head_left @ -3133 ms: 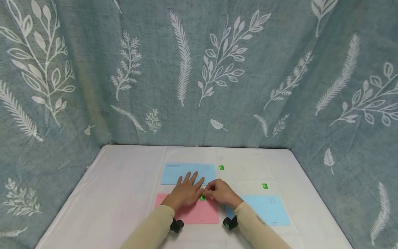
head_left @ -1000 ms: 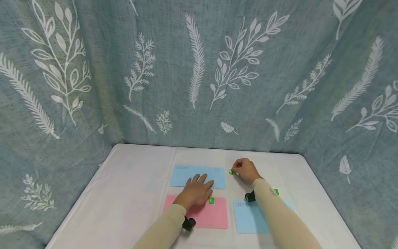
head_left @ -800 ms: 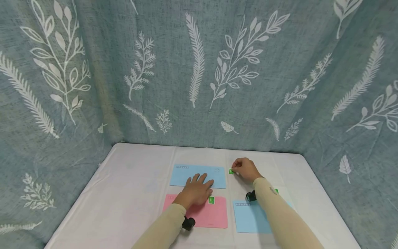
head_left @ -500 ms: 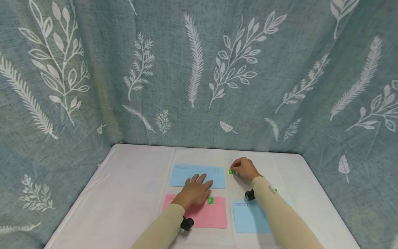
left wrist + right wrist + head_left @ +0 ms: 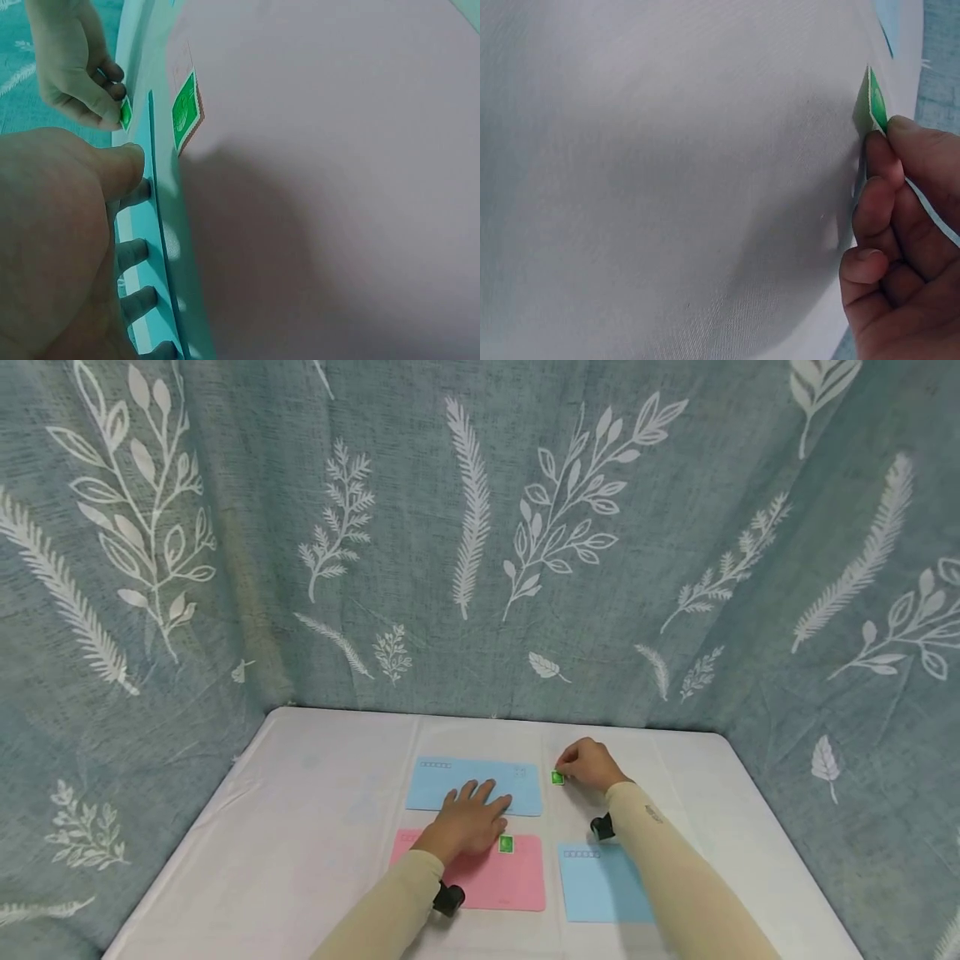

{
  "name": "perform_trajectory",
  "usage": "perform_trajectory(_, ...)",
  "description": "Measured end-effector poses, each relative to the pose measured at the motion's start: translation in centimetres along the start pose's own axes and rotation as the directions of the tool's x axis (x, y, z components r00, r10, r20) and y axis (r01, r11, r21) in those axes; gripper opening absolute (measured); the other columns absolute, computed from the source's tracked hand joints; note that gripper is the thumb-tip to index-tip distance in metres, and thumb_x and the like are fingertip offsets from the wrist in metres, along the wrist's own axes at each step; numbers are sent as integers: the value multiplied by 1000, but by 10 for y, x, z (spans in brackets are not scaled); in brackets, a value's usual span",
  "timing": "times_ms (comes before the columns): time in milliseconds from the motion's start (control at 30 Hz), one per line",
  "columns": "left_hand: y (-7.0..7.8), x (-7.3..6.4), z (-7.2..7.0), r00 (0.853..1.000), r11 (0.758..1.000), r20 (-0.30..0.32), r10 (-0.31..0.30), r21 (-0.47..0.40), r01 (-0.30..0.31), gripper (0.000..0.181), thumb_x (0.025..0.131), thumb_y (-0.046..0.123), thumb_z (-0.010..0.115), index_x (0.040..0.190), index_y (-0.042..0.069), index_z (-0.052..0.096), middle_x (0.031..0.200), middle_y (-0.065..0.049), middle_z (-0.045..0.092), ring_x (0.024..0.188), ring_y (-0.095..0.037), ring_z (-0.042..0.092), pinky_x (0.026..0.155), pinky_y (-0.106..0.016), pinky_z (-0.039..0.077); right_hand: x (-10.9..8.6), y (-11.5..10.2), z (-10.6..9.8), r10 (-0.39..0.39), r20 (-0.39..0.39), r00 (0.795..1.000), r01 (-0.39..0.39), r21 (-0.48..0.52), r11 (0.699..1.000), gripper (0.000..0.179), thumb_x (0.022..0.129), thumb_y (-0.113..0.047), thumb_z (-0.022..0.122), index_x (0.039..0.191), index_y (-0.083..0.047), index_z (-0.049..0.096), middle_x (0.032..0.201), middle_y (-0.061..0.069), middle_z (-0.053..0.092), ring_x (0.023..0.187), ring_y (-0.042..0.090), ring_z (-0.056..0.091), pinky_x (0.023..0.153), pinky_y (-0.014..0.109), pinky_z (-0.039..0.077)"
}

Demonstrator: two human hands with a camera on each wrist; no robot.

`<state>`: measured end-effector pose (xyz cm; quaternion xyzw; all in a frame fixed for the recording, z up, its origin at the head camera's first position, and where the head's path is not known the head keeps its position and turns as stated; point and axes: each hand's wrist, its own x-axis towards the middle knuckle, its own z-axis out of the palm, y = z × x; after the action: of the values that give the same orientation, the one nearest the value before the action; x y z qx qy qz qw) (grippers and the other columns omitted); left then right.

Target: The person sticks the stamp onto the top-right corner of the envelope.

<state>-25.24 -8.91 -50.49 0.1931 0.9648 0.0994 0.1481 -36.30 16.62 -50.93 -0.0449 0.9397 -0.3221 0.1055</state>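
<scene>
My right hand (image 5: pixel 591 765) pinches a small green stamp (image 5: pixel 557 777) by its edge, just right of the back blue envelope (image 5: pixel 465 770). In the right wrist view thumb and forefinger grip the stamp's corner (image 5: pixel 877 99), tilted up above the cloth. My left hand (image 5: pixel 468 822) lies with fingers spread, its fingertips on the near part of that blue envelope. Under its palm side is a pink envelope (image 5: pixel 495 889), bearing another green stamp (image 5: pixel 506 844) at its upper right, close beside the left thumb.
A second blue envelope (image 5: pixel 600 885) lies at the front right, partly hidden under my right sleeve (image 5: pixel 675 868). A white cloth (image 5: pixel 322 793) covers the table, and a grey-green leaf-patterned curtain (image 5: pixel 405 543) hangs around its back and sides.
My right hand has left the pink envelope's stamp, moved back and right, and taken hold of the stamp there. The left hand stays spread. The right sleeve now hides the other loose stamp.
</scene>
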Motion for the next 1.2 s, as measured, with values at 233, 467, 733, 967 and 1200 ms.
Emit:
perform_trajectory(233, -2, 2, 3, 1000, 1000, -5, 4, -3, -5, 53, 116, 42, 49, 166, 24, 48, 175, -9, 32, 160, -38, 28, 126, -61, 25, 0, 3, 1, -11, 12, 1000, 11, -7, 1000, 8, 100, -9, 79, 95, -7, 84, 89, 1, 74, 82, 19, 62, 77, 36, 54)
perform_trajectory(467, 0, 3, 5, 1000, 1000, -23, -3, -7, 3, 53, 115, 41, 51, 165, 24, 50, 174, -10, 34, 159, -39, 29, 125, -62, 25, 1, 7, -2, -17, 32, 999, 16, 20, 1000, 8, 101, -9, 77, 99, -5, 84, 92, 2, 75, 83, 19, 62, 78, 36, 54)
perform_trajectory(733, 1, 4, 7, 1000, 1000, -22, -11, -13, 11, 55, 114, 44, 52, 165, 23, 50, 174, -11, 34, 159, -40, 29, 125, -63, 25, 4, 10, -2, 8, 42, 999, -11, 74, 997, 11, 102, -12, 77, 105, -4, 84, 97, 2, 76, 87, 19, 63, 83, 37, 55)
perform_trajectory(967, 3, 5, 6, 999, 1000, -22, -24, 0, 24, 57, 112, 48, 53, 164, 23, 50, 173, -10, 35, 158, -40, 31, 124, -64, 27, 5, -3, 1, -35, 62, 997, 27, 126, 992, 14, 104, -13, 75, 108, -3, 84, 99, 3, 76, 89, 20, 63, 83, 38, 53)
perform_trajectory(1200, 4, 7, 9, 999, 999, -33, -34, 20, 35, 59, 111, 51, 54, 163, 23, 52, 172, -10, 37, 157, -40, 32, 123, -65, 28, 9, -13, 6, -35, 66, 997, 26, 133, 991, 14, 103, -13, 75, 108, -4, 85, 98, 2, 76, 89, 19, 63, 85, 38, 53)
